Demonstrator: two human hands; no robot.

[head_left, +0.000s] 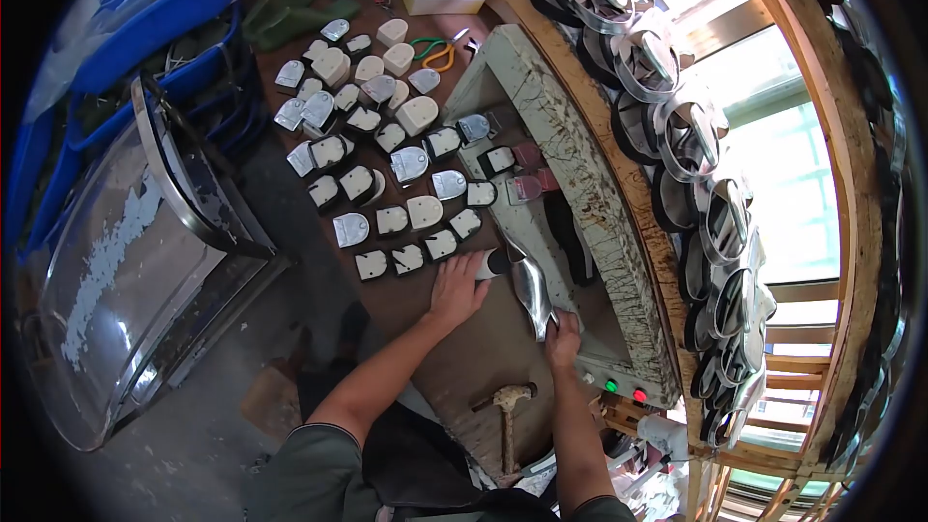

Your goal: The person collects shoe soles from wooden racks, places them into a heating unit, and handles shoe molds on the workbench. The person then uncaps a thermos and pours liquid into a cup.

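My left hand rests low over the worktable, its fingers closed round a pale shoe heel with a dark end. Close beside that heel is the upper end of a shiny silver shoe. My right hand grips the shoe's lower end, with the thumb on top. Further up the table, many loose block heels, white, black and silver, lie in rough rows. A hammer with a wooden handle lies between my forearms.
A worn pale machine frame with green and red buttons borders the table's right side. Sandals line a wooden rack beyond it. Orange-and-green-handled scissors lie at the back. Blue crates and a clear curved cover stand left.
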